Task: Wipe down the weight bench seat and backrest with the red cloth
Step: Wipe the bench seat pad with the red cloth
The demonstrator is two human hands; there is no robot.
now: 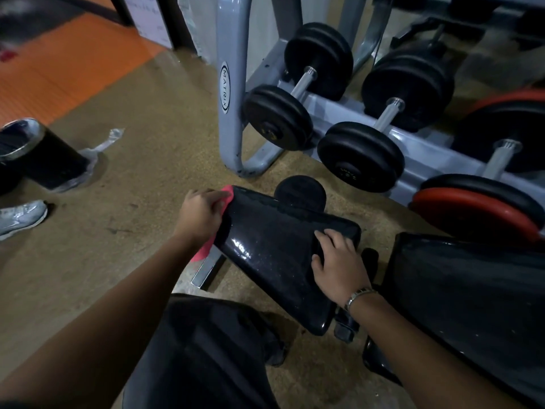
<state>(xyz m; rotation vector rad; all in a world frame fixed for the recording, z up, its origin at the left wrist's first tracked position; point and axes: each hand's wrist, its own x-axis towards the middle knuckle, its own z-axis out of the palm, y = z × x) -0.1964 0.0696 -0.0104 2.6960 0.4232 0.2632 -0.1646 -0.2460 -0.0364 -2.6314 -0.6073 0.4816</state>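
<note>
Pressing the red cloth [225, 202] against the far left edge of the bench seat [277, 246], the person's left hand [202, 212] curls its fingers over that edge, so the cloth is pinned between palm and pad; a corner shows above the knuckles and another hangs below the wrist. The grip suggests the side of the pad is being wiped, not only its top. The right hand [339, 264] lies flat on the near right part of the seat with fingers slightly spread and pressing down, empty, most likely to steady the pad against the push of the other hand. The seat's glossy black surface tilts toward the camera, and the backrest [472, 293] lies just beside it to the right, across a narrow gap, with no cloth on it; by that sign the backrest is probably not yet done. A wristwatch [358, 295] sits on the right wrist.

In the same head view, a black bin [38, 154] stands on the floor at the left, well apart from the bench; its opening is dark and its contents cannot be made out, though clear plastic [103, 143] trails from under it. Behind the bench a grey rack [233, 93] holds black dumbbells [298, 93] in its cradles, each resting on its ends so the handle stays free.
</note>
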